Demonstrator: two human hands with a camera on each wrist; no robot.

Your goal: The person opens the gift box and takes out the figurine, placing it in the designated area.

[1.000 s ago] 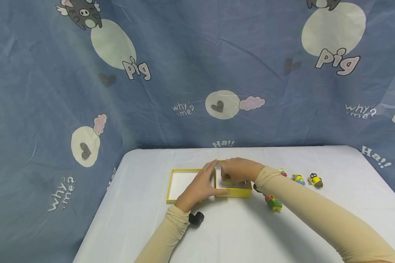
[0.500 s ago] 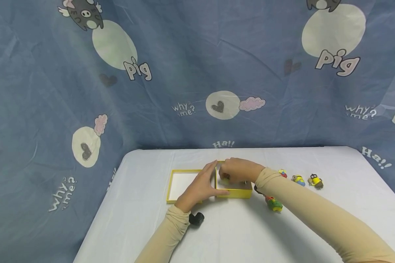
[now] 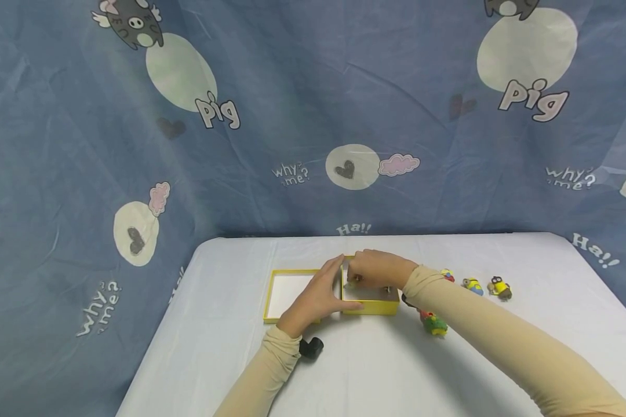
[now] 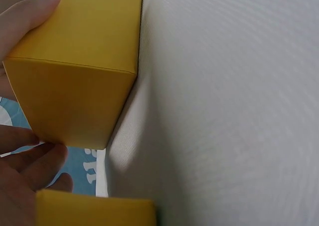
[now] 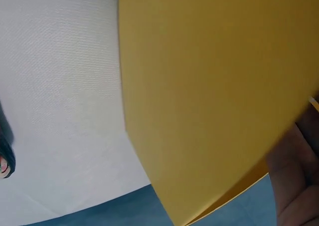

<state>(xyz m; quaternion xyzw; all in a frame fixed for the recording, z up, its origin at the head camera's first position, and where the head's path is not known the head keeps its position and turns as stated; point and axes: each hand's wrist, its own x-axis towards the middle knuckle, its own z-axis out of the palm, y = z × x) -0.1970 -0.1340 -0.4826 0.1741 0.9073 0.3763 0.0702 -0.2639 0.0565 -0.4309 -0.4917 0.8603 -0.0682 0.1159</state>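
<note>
"What lies furthest left?"

"A shallow yellow-edged lid (image 3: 284, 294), white inside, just left of my left fingers. My hand and wrist cover part of it."

"And the left hand (image 3: 315, 298)?"

"It grips the left end of the yellow box (image 3: 372, 307), thumb along the near wall, the other fingers at the far side. The box stands on the white table (image 3: 365, 376), right of those fingers. Neither hand nor box shows any clear shift from a second ago."

"So what does differ?"

"My right hand (image 3: 379, 268). It reaches into the box, right of my left fingers, with its own fingers bent downward. A second ago a greenish thing (image 3: 350, 285) showed plainly beneath them; now just a small blurred bit of it shows, at their left. I cannot tell whether they grip it."

"Anything else in there?"

"A small thing (image 3: 388, 289) right of those fingers, too tiny to make out, though it shows more clearly than before."

"And further right?"

"A red-and-green figurine (image 3: 434, 323) lies nearer to me than my right fingers. Beyond my sleeve (image 3: 501, 333) come a partly hidden red-and-yellow figurine (image 3: 448, 274), a blue-and-yellow figurine (image 3: 472, 285) and a brown-and-yellow figurine (image 3: 500, 288). All four lie where they lay."
</note>
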